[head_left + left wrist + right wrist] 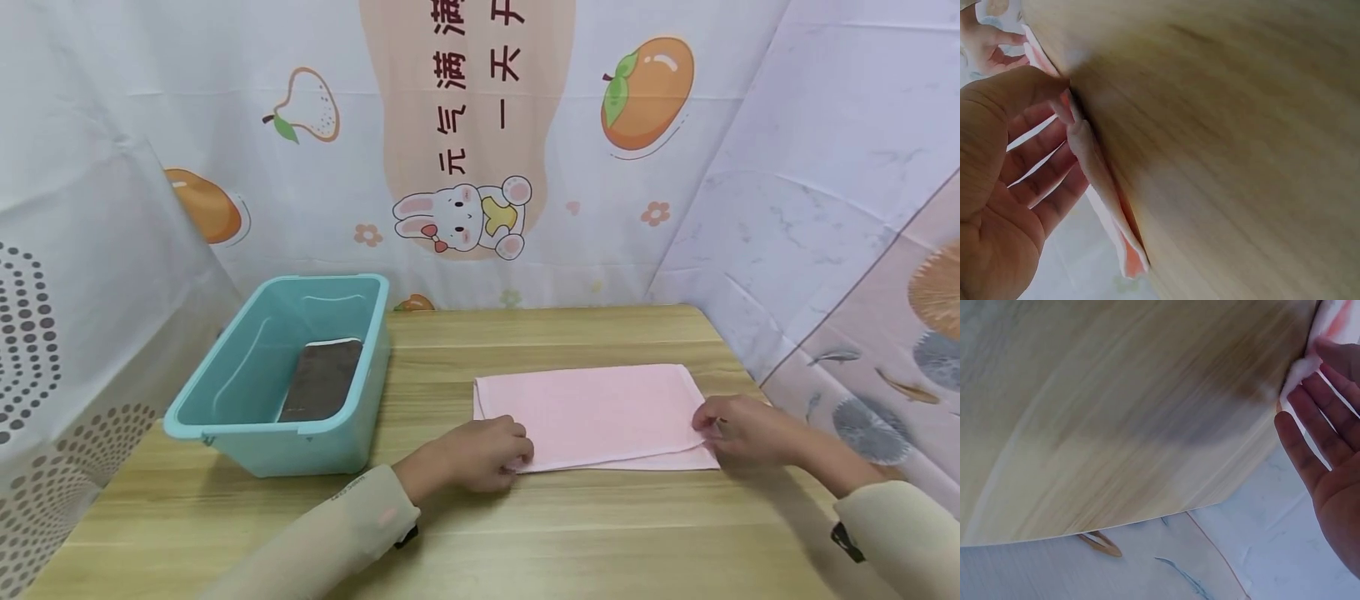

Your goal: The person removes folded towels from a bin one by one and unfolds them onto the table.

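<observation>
A: Where is the pink cloth [592, 408] placed, and how is it held?

B: It is laid on the right half of the wooden table [525, 533], and its near edge is held at both ends. Near the left corner, the edge is pinched between thumb and forefinger of the left hand [483, 454]; the other fingers are only loosely bent behind it. Near the right corner, it is pinched by the thumb and forefinger of the right hand [746, 429], with the remaining fingers held fairly straight and spread.

A: And how is the cloth shaped?

B: It is doubled into a wide, flat rectangle. The two layers are not quite matched: a strip of the lower one is left showing along the near right side, and a sliver at the left end. The near left corner is partly hidden by the left hand.

A: What is found around it?

B: A blue-green tub [333, 450] is set to the left, well apart from the cloth. Inside, a dark flat thing [324, 379] with a pale edge is seen; what it is cannot be told. The table is backed on the far side by a printed curtain [315, 200]. The near left part of the table is crossed by the left sleeve [337, 533].
</observation>
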Tool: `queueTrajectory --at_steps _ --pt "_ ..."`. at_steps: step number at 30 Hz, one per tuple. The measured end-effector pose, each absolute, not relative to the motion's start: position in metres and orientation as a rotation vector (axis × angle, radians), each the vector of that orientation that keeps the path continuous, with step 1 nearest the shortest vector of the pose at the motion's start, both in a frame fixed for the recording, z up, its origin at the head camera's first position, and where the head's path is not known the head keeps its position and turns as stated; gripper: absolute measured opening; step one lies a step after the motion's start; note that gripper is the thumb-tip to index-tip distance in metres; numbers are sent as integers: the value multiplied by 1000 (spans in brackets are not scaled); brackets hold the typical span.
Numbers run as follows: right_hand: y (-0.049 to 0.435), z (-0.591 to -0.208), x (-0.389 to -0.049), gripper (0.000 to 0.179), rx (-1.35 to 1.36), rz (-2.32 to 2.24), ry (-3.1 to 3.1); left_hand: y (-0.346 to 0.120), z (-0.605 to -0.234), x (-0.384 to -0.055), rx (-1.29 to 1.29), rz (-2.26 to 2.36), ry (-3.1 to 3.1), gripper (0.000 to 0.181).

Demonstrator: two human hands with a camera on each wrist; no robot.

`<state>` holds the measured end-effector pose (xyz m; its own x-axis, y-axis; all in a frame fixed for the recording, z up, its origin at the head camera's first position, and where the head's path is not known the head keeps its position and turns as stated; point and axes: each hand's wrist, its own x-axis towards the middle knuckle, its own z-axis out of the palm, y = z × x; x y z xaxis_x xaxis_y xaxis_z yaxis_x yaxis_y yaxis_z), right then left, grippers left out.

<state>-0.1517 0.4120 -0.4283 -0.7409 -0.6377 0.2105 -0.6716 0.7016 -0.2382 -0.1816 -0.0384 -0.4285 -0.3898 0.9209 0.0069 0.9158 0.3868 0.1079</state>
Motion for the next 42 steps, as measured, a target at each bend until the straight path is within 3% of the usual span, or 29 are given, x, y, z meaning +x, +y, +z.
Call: queueTrajectory --at_steps 16,23,42 --pt "413 -429 -154 30 1081 413 -2759 -38 -430 -189 1617 356 2563 21" --pt "419 -424 -162 35 1095 483 -2702 -44 -421 -201 1503 661 2543 19" --pt "401 -364 -228 13 793 424 -2809 -30 -404 -267 574 1557 2864 15"
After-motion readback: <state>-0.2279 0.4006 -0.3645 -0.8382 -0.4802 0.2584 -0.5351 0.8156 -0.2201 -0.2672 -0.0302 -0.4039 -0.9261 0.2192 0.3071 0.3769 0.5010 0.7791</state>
